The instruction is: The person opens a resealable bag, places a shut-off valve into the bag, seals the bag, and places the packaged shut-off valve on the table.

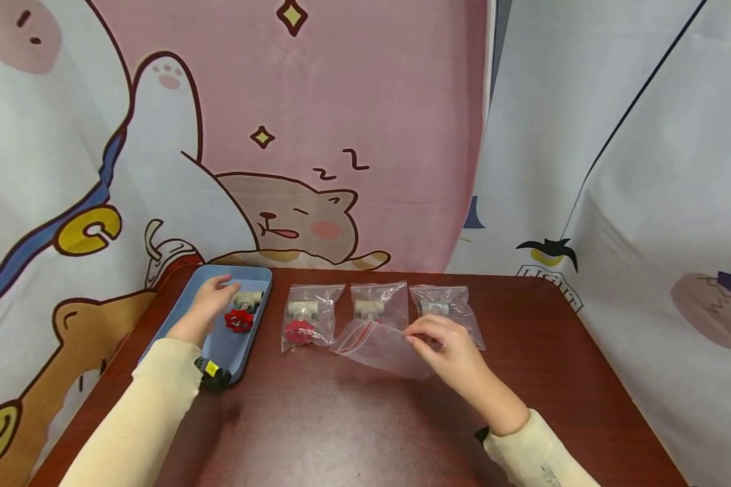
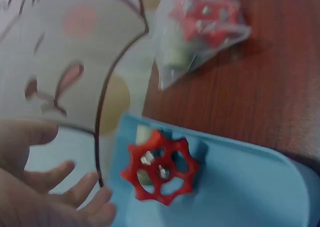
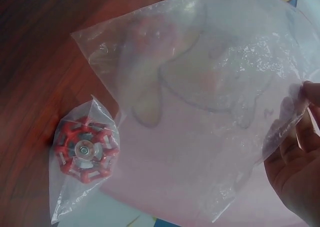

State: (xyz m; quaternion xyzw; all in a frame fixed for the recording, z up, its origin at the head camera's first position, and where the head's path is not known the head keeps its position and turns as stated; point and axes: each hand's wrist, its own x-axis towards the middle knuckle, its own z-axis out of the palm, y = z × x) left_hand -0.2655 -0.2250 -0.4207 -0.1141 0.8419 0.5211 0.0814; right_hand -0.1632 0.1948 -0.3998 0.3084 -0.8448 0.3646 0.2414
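A valve with a red handwheel [image 1: 239, 320] lies in the blue tray [image 1: 219, 345]; the left wrist view shows its red handwheel [image 2: 162, 168] from above. Beside it, over the tray, my left hand [image 1: 207, 304] has its fingers extended and apart, holding nothing. My right hand [image 1: 447, 348] pinches the edge of a clear zip bag [image 1: 384, 352] with a red seal line. No object shows inside this bag, which hangs in front of the bagged valves. In the right wrist view, the bag [image 3: 200, 102] spreads out from my fingers.
Behind the held bag, a row of bagged valves stands on the brown table [image 1: 317, 419]: a left one [image 1: 301, 318], a middle one [image 1: 371, 308] partly hidden, and a right one [image 1: 441, 308]. A patterned curtain [image 1: 402, 135] hangs behind the table.
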